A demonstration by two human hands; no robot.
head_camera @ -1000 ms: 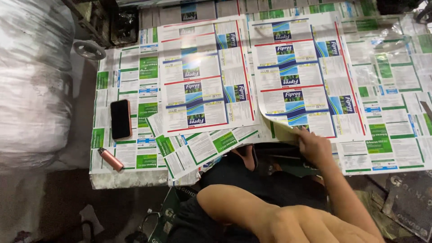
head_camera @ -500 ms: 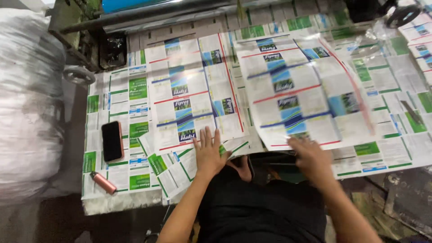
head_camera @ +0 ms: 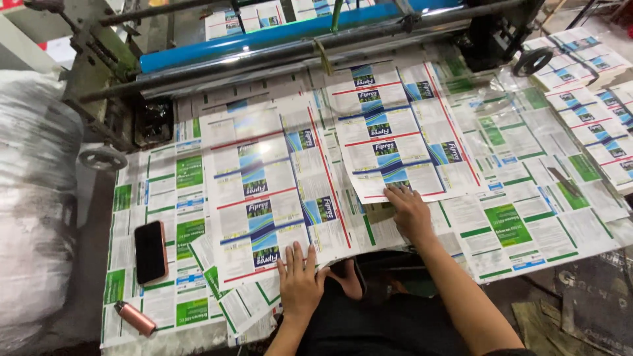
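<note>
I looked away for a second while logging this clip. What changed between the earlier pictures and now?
The left hand came into view and pressed flat on the near printed sheet. The right hand let go of the lifted edge of the other printed sheet, which now lies flat, and slid forward onto its near edge. The phone and pink cylinder kept their places on the table.

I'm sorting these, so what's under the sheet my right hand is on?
Under that blue-and-red printed sheet lie green-and-white printed sheets, showing past its edges. The right hand presses its near edge; the table itself is covered.
</note>
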